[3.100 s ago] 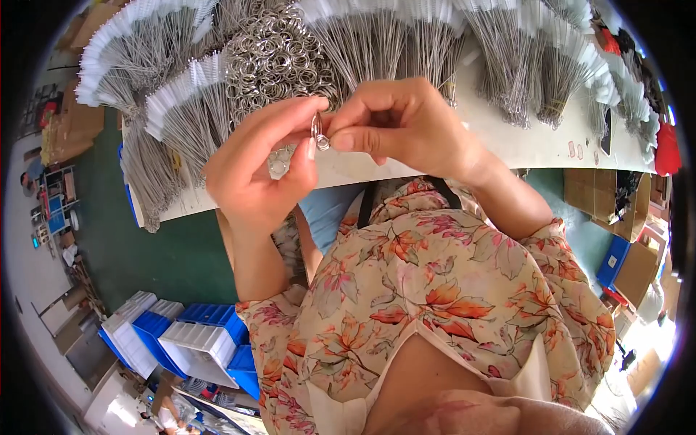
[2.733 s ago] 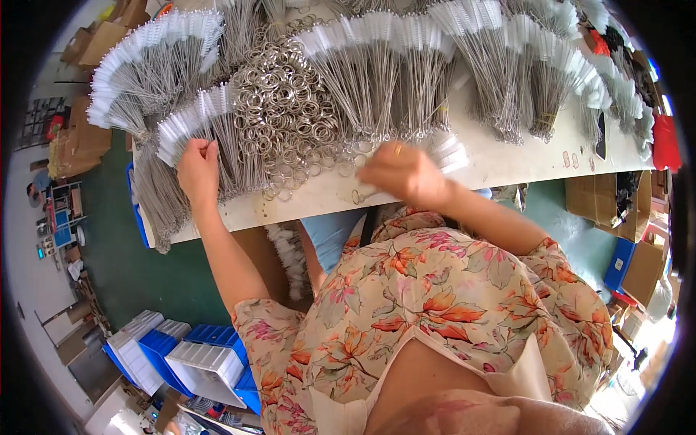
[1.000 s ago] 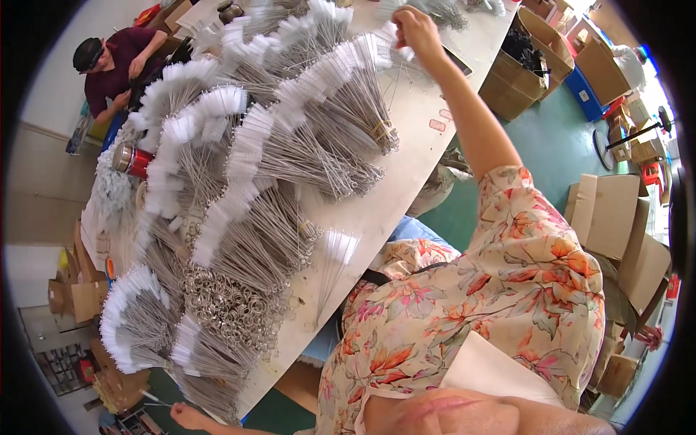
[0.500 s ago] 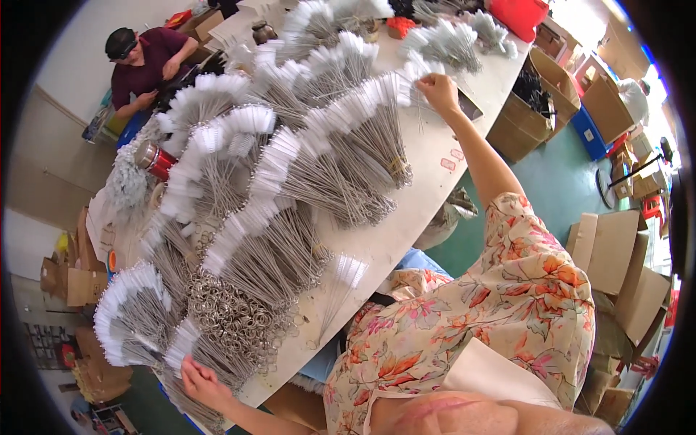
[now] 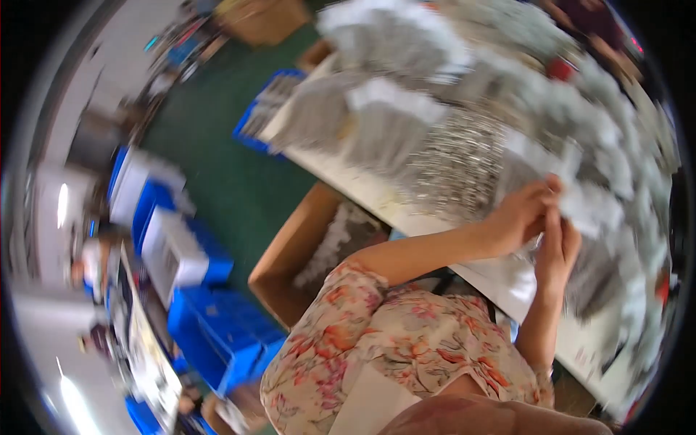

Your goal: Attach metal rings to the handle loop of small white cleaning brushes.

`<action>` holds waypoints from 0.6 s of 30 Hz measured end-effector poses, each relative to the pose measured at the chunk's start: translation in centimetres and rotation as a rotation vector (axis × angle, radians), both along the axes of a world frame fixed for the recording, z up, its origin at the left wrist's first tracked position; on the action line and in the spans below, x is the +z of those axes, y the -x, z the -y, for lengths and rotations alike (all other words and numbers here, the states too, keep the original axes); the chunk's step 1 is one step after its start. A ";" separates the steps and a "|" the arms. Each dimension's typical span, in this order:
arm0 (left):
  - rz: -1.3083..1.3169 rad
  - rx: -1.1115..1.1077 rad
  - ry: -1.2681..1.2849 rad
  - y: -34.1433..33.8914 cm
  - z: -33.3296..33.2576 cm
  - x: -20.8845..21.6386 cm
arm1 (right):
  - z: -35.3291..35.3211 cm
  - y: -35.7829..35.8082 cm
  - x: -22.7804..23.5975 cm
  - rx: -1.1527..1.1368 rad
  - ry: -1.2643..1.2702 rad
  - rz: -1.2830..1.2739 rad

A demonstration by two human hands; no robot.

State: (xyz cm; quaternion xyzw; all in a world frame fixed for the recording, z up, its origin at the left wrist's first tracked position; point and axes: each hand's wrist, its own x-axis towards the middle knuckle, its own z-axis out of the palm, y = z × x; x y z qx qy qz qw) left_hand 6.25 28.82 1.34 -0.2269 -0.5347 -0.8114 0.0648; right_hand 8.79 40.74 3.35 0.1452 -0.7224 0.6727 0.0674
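My left hand (image 5: 516, 219) and my right hand (image 5: 557, 250) meet over the table, fingertips pinched together. Motion blur hides what, if anything, is between them. Wire-handled brushes (image 5: 395, 112) with white bristle heads lie in thick bundles to the left of my hands, heads pointing away from me. Nearer my left hand is a heap of shiny metal loops or rings (image 5: 457, 163). More white-headed brushes (image 5: 594, 210) spread beyond and to the right of my hands, smeared by the motion.
The pale table's edge (image 5: 362, 190) runs in front of me. An opened carton (image 5: 286, 261) stands below it, with whitish contents. A blue basket (image 5: 250, 134) sits by the table's left end, and blue crates (image 5: 210, 326) stand at left. A co-worker (image 5: 594, 25) is at upper right, near a red container (image 5: 562, 69).
The view has swung left. My hands were wide apart, the left on a brush bundle and the right reaching far across the table; now they are together above the brushes.
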 end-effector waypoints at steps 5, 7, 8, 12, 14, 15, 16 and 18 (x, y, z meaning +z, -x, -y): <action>-0.505 0.654 0.286 -0.8 6.1 1.4 | 0.5 2.3 -1.9 -0.053 -0.015 -0.173; -0.729 0.664 0.380 -0.5 6.6 0.5 | 0.8 3.3 -3.4 0.162 0.185 0.168; -0.492 0.268 0.370 -0.5 5.8 -2.5 | 1.2 3.2 -4.3 0.192 0.379 0.297; -0.055 -0.045 0.277 -3.6 6.0 1.4 | 2.5 2.3 -2.7 0.135 0.887 0.518; -0.299 0.149 0.543 -3.4 6.1 1.3 | 1.6 1.7 -1.4 0.285 1.110 0.499; -0.302 0.120 0.527 -3.3 6.0 1.4 | 0.6 1.3 -0.2 0.253 1.107 0.487; -0.551 0.335 0.547 -3.0 6.3 1.5 | -0.2 1.0 0.6 0.355 0.961 0.435; -0.708 0.581 0.529 -2.9 8.1 2.3 | -1.1 0.0 1.3 0.367 0.604 0.392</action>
